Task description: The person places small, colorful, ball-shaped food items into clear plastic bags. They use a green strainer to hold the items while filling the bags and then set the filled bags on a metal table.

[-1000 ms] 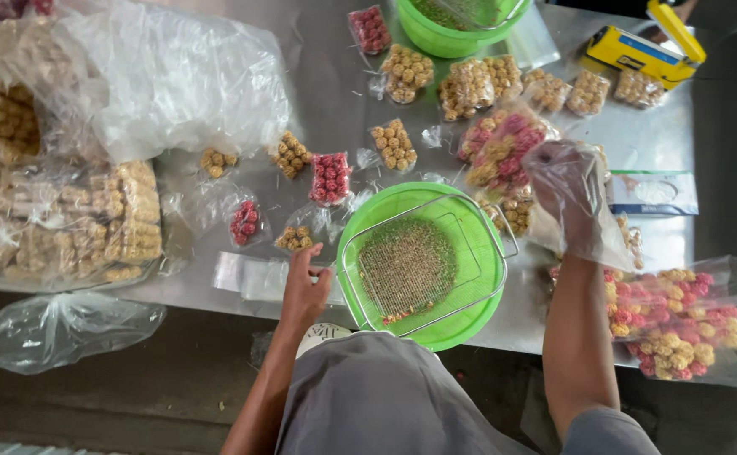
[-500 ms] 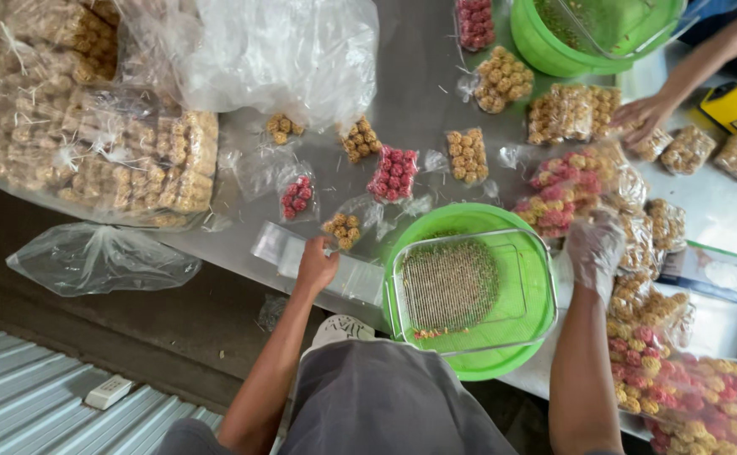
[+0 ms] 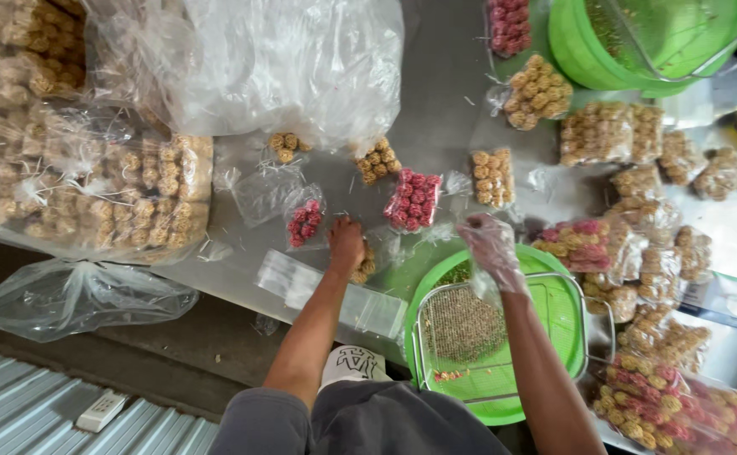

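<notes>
A grey metal table [image 3: 452,93] fills most of the view, strewn with packed sweets. At far left lie big clear bags of tan puffed balls [image 3: 90,190], with a large crumpled plastic sheet [image 3: 276,63] just to their right, and an empty-looking clear bag [image 3: 73,295] hangs off the near left edge. A green basin [image 3: 558,303] sits at the near edge right of centre, holding a wire sieve tray [image 3: 461,329] dusted with fine greenish crumbs; a second green basin [image 3: 638,38] stands at the far right. Heaps of small packets of tan and pink balls [image 3: 629,244] spread along the right side down to the near right corner. Smaller packets dot the middle: a red ball packet [image 3: 413,200], a smaller red packet [image 3: 303,223], and tan packets [image 3: 492,177] further off. A stack of flat clear sleeves [image 3: 318,291] lies by the near edge. The left hand [image 3: 345,244], bare, rests on the table with fingers curled down onto a small packet of tan balls [image 3: 362,265] beside the basin; whether it truly grips it cannot be told. The right hand [image 3: 490,244], in a thin clear plastic glove, hovers over the basin's far rim, its fingers loosely bent and holding nothing that can be made out
</notes>
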